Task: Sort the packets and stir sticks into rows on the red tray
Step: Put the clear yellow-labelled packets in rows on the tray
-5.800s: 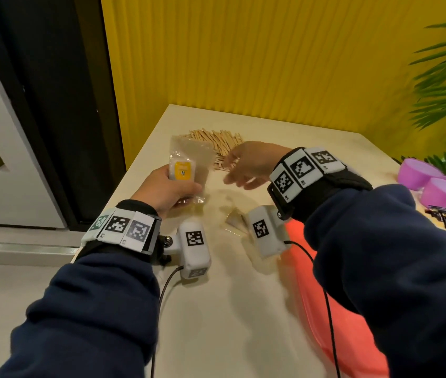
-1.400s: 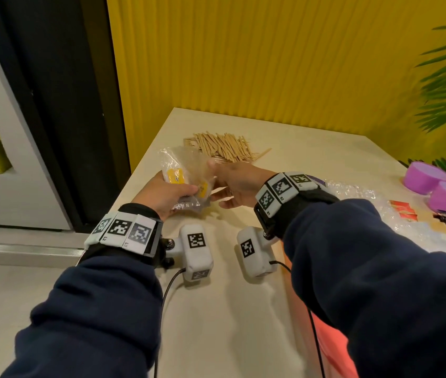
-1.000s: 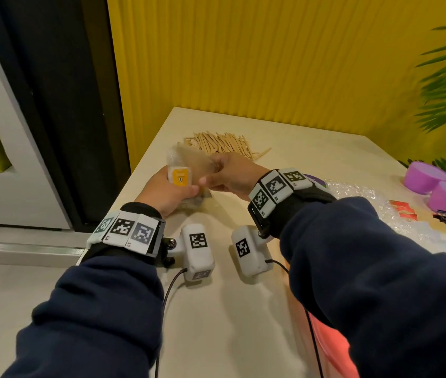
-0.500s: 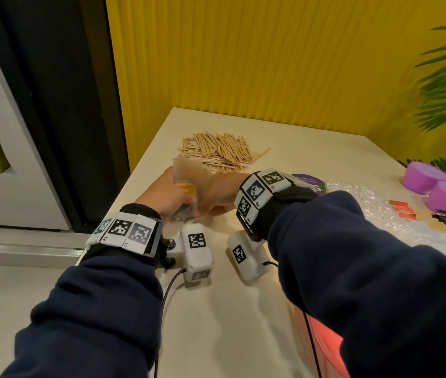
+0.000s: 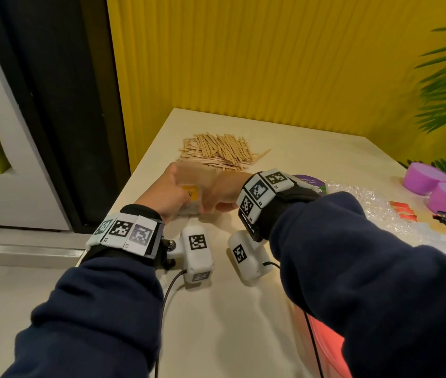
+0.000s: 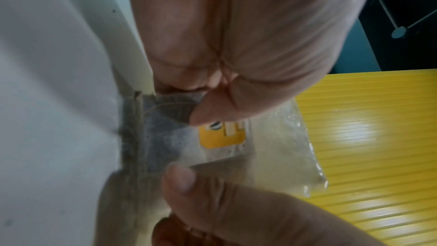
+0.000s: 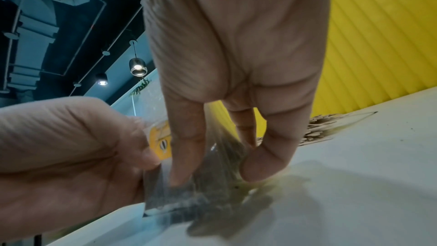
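While my left hand (image 5: pixel 166 193) pinches the clear bag (image 6: pixel 260 156) by its yellow label and my right hand (image 5: pixel 223 190) has its fingers curled into the bag's mouth, I should, I think, draw one packet out slowly, keeping the bag steady just above the table (image 5: pixel 311 148) so nothing spills. The stir sticks (image 5: pixel 222 150) lie heaped behind; the red tray (image 5: pixel 325 347) waits near my right elbow. Compared with half a second ago, my right hand sits deeper in the bag.
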Tool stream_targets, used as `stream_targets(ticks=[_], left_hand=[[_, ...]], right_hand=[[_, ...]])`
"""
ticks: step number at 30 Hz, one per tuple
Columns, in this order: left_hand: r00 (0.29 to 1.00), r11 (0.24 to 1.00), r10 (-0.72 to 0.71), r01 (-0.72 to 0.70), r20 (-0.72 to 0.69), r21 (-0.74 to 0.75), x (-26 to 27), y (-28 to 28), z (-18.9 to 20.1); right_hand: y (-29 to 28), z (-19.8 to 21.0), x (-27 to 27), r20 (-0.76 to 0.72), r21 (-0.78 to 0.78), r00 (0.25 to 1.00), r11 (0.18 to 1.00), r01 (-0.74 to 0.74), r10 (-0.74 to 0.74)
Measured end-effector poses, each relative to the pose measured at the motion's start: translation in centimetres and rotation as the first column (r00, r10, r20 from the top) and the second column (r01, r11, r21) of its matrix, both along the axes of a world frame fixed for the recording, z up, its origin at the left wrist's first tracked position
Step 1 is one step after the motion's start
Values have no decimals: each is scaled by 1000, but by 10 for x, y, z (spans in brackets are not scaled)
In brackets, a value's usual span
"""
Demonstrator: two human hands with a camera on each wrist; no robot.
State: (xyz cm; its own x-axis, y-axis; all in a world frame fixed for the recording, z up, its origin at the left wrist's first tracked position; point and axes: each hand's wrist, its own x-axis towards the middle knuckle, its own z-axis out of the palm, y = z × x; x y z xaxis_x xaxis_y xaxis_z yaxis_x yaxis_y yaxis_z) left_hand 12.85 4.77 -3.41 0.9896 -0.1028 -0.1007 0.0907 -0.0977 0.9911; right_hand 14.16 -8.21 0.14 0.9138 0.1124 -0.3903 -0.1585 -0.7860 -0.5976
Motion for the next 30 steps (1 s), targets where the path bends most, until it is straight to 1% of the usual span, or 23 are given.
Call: stream_targets(ticks=[4, 6, 9, 10, 13, 14, 17, 20, 22, 24, 26, 27, 30], left_hand=[[999, 1000, -6, 5, -48, -28, 0, 1, -1], [999, 1000, -5, 4, -37, -15, -1, 1, -1], [1000, 1000, -19, 19, -19, -5, 0, 0, -3], [999, 999, -31, 31, -21, -14, -1, -1, -2], [997, 996, -65, 63, -31, -60, -1, -1, -1], [997, 996, -67, 65, -27, -64, -2, -1, -1], [1000, 998, -12, 12, -6, -65, 1, -1, -4], [997, 995, 58, -62, -58, -78, 7, 0, -7], [994, 994, 82, -87, -70, -72, 9, 2, -9], [996, 996, 60, -64, -60, -55, 10, 2, -10], [998, 998, 31, -34, -55, -46, 9, 2, -11], [998, 999, 24, -26, -50, -44, 10, 2, -12], [1000, 998, 1, -1, -16, -62, 8, 0, -9]], right_hand=[[2, 0, 2, -3, 48, 1000, 998, 26, -26], [1, 0, 4, 20, 85, 999, 996, 40, -42], [1, 2, 3, 23, 101, 999, 995, 23, -25], [2, 3, 3, 26, 81, 1000, 997, 8, -10], [0, 5, 4, 75, -73, 995, 996, -53, 59], [0, 5, 4, 54, -66, 997, 996, -57, 60], [2, 2, 3, -29, 65, 999, 997, -30, 32], [4, -1, 6, -25, 125, 999, 992, 23, -20], [3, 0, 6, 8, 49, 1000, 999, 8, -8], [1, 3, 7, 64, -61, 998, 998, -7, 11], [-2, 4, 9, 88, -101, 996, 995, 3, 6], [-3, 3, 10, 84, -82, 996, 996, 18, -11], [-3, 1, 12, 21, 105, 997, 991, 76, -79]])
